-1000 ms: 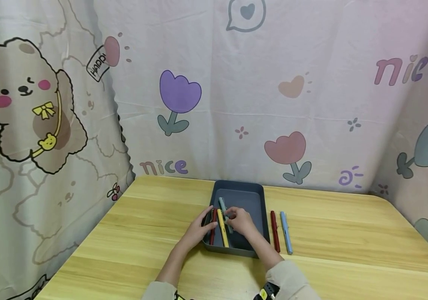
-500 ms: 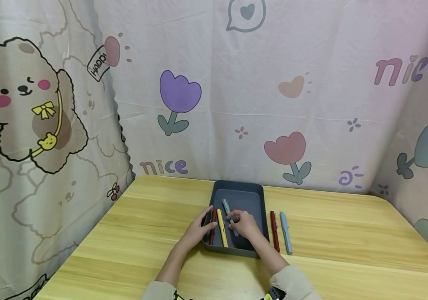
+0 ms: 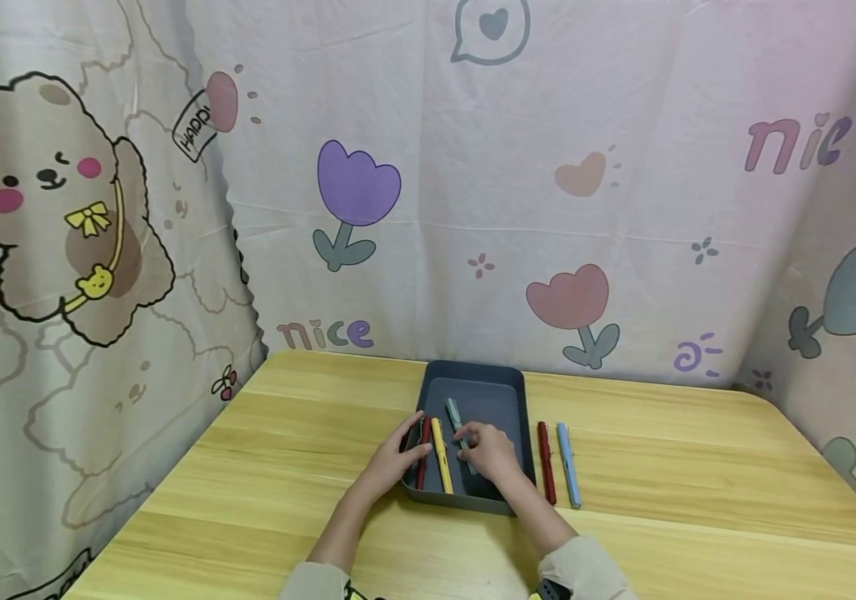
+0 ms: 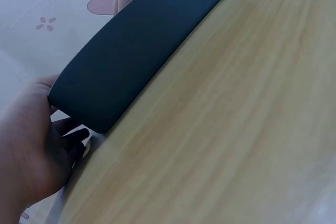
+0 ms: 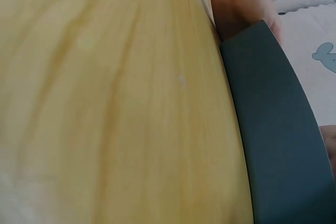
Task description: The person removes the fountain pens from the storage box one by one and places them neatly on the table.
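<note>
A dark grey rectangular tray [image 3: 488, 392] lies on the wooden table. My left hand [image 3: 388, 463] holds its left side, thumb over the rim and the other fingers outside the wall, as the left wrist view shows at the tray's corner [image 4: 100, 98]. Inside the tray, my right hand [image 3: 491, 452] pinches a grey-green pen [image 3: 453, 410] between thumb and fingers; the hand covers part of it. Left of that pen lie a yellow pen [image 3: 442, 457] and, against the left wall, a dark red pen [image 3: 424, 433] partly behind my left thumb. In the right wrist view the tray wall [image 5: 278, 129] hides my right fingers.
Just right of the tray, a second dark red pen [image 3: 546, 463] and a light blue pen [image 3: 568, 465] lie side by side on the table [image 3: 698, 475]. A printed cloth [image 3: 443, 167] hangs behind the table and along its left side.
My right hand has shifted the grey-green pen a little to the right, widening the gap to the yellow pen, and has then stayed nearly still. My left hand keeps its place on the tray.
</note>
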Available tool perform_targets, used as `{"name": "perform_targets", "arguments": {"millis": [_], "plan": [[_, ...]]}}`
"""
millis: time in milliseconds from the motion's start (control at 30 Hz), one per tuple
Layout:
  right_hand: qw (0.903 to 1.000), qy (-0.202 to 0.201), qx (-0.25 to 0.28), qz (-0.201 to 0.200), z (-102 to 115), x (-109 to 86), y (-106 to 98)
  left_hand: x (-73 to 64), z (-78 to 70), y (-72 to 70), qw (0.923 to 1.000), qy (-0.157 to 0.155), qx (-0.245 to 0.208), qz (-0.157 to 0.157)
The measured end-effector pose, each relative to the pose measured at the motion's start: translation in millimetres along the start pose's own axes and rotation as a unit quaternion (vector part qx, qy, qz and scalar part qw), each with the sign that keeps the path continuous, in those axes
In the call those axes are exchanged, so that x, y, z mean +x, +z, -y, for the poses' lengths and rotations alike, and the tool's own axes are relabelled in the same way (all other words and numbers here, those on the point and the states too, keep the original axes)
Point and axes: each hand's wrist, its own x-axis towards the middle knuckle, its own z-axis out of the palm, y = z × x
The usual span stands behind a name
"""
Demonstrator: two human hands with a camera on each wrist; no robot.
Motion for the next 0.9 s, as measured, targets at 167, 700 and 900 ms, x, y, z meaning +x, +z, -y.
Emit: {"name": "perform_targets", "arguments": {"millis": [167, 700, 900], "plan": [[0.9999, 0.013, 0.006, 0.006, 0, -0.4, -2, 10.8, 24.2, 2.0, 0.9999, 0.002, 0.010, -0.005], [0.9957, 0.057, 0.058, 0.043, 3, -3.4, -16, -1.7, -6.2, -0.2, 1.0000, -0.002, -0.004, 0.005], [0.9907, 0.071, 0.100, 0.059, -1, -3.6, -19, -2.8, -5.0, -0.1, 1.0000, -0.004, -0.008, 0.003]]}}
